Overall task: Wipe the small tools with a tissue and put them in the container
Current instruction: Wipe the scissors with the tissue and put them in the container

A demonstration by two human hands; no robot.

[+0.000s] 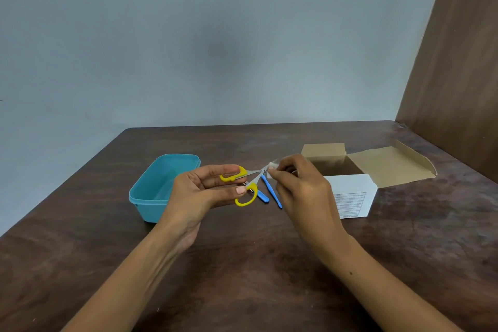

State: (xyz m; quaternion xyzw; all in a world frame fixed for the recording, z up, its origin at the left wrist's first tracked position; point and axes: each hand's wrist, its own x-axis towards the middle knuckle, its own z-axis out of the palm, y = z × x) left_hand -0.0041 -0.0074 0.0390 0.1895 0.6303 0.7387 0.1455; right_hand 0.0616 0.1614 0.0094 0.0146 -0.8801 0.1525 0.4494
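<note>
My left hand (200,191) holds small yellow-handled scissors (244,183) by their handles above the table, blades pointing right. My right hand (299,183) pinches a small white tissue (271,167) around the blade tips. Beneath the scissors, two blue tools lie on the table: a slim blue stick (272,193) and a shorter blue piece (262,197), partly hidden by the scissors. The open teal plastic container (151,191) stands to the left, just behind my left hand; its visible inside looks empty.
A white cardboard box (350,194) with brown open flaps (388,167) stands at the right, close behind my right hand. The table top (242,264) is dark wood. A brown panel (458,75) rises along the right edge, and a grey wall lies behind.
</note>
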